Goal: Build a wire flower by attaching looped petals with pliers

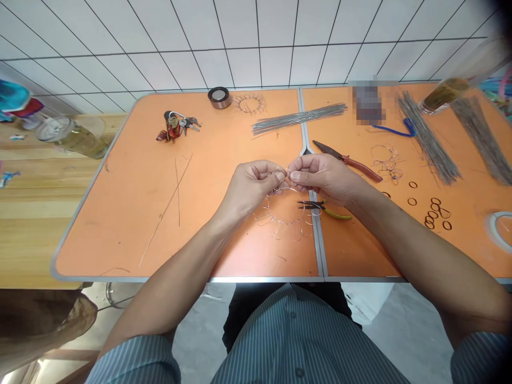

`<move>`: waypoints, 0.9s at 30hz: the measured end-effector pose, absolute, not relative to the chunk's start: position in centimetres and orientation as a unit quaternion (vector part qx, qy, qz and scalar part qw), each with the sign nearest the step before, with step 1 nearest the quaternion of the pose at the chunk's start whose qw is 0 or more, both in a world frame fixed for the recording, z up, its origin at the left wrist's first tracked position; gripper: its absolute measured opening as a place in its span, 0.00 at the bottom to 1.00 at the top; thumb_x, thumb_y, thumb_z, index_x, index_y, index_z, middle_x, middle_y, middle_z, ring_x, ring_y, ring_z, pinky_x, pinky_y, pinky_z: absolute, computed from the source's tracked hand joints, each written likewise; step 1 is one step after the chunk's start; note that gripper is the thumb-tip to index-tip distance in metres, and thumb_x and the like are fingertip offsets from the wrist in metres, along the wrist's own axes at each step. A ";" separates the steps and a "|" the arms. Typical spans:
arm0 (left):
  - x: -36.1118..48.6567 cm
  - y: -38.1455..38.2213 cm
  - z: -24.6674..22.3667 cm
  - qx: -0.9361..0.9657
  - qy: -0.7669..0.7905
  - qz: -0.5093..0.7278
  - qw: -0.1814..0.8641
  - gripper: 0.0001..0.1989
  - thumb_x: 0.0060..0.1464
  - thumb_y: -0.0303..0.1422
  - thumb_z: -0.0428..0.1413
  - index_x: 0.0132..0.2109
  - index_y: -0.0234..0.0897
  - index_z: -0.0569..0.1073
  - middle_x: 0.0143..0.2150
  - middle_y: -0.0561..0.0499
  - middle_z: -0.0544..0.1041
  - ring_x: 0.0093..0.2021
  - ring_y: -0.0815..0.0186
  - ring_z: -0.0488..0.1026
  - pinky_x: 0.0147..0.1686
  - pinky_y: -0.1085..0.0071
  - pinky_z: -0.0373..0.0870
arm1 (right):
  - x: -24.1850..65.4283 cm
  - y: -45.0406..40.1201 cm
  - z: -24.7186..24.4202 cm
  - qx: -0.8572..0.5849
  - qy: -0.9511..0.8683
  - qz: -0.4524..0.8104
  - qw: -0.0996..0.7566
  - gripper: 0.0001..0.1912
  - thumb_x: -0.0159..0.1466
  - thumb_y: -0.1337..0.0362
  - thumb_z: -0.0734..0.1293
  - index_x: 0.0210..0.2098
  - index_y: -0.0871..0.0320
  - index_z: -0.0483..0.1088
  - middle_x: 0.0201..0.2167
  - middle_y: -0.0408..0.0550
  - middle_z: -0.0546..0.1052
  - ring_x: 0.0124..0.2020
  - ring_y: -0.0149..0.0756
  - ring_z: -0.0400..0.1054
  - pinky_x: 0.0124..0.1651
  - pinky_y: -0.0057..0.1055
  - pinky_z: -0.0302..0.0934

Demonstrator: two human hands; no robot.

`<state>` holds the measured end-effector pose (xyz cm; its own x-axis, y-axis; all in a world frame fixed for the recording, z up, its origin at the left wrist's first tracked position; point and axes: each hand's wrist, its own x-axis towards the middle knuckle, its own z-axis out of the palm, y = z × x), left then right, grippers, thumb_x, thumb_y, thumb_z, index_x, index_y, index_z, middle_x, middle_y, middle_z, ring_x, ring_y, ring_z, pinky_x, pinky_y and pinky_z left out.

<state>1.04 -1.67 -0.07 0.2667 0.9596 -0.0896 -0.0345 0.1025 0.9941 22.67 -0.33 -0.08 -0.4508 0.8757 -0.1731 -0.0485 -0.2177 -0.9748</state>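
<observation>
A thin wire ring with small loops around its edge (288,222) hangs or lies just below my two hands, over the orange table. My left hand (256,184) pinches the wire piece near its top, thumb against the fingers. Close beside it, fingertips almost touching, my right hand (316,173) is also closed in a pinch on the wire. The fingers hide the exact spot where the wire is held. Small pliers with a yellow handle (336,214) lie under the ring's right side. Behind my right wrist are red-handled pliers (362,168).
Keys (184,124), a tape roll (219,98) and another wire ring (250,104) sit toward the wall. Wire bundles (300,118) (432,141), small dark rings (432,213) and a jar (444,96) are farther off. Two loose wires (166,209) lie left.
</observation>
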 end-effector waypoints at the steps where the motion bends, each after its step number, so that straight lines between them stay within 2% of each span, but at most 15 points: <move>1: 1.1 -1.7 -0.1 0.520 0.440 0.417 0.602 0.15 0.53 0.43 0.75 0.36 0.36 0.85 0.33 0.46 0.86 0.31 0.65 0.79 0.35 0.68 0.75 | 22.6 -0.4 -0.1 -0.396 -0.519 0.672 0.349 0.20 0.56 0.52 0.88 0.34 0.56 0.80 0.28 0.42 0.79 0.30 0.30 0.67 0.33 0.30 0.61; 14: 1.0 -1.6 0.0 0.497 0.440 0.422 0.618 0.13 0.52 0.39 0.76 0.37 0.36 0.83 0.34 0.48 0.86 0.30 0.67 0.80 0.34 0.70 0.76 | 22.4 -0.6 -0.6 -0.397 -0.536 0.650 0.364 0.20 0.61 0.48 0.85 0.37 0.55 0.81 0.32 0.43 0.80 0.32 0.31 0.67 0.36 0.30 0.63; 22: 0.9 -1.7 0.1 0.531 0.441 0.419 0.590 0.21 0.51 0.50 0.77 0.36 0.38 0.84 0.33 0.47 0.86 0.31 0.66 0.79 0.34 0.70 0.75 | 22.4 -1.0 0.2 -0.413 -0.572 0.612 0.356 0.14 0.65 0.53 0.82 0.39 0.54 0.80 0.33 0.45 0.82 0.35 0.34 0.72 0.39 0.32 0.67; 24: 0.8 -1.7 0.0 0.536 0.442 0.425 0.581 0.21 0.52 0.50 0.77 0.35 0.38 0.83 0.33 0.46 0.86 0.31 0.66 0.79 0.34 0.70 0.74 | 22.9 -1.2 0.6 -0.442 -0.593 0.572 0.355 0.11 0.67 0.55 0.81 0.41 0.54 0.80 0.35 0.46 0.82 0.36 0.36 0.74 0.40 0.34 0.67; 27: 0.5 -1.4 -0.2 0.522 0.464 0.439 0.566 0.19 0.54 0.48 0.76 0.34 0.38 0.82 0.35 0.46 0.87 0.31 0.66 0.79 0.33 0.70 0.74 | 24.9 -2.3 1.3 -0.519 -0.675 0.407 0.331 0.06 0.69 0.60 0.77 0.43 0.54 0.82 0.37 0.48 0.82 0.39 0.42 0.76 0.44 0.39 0.68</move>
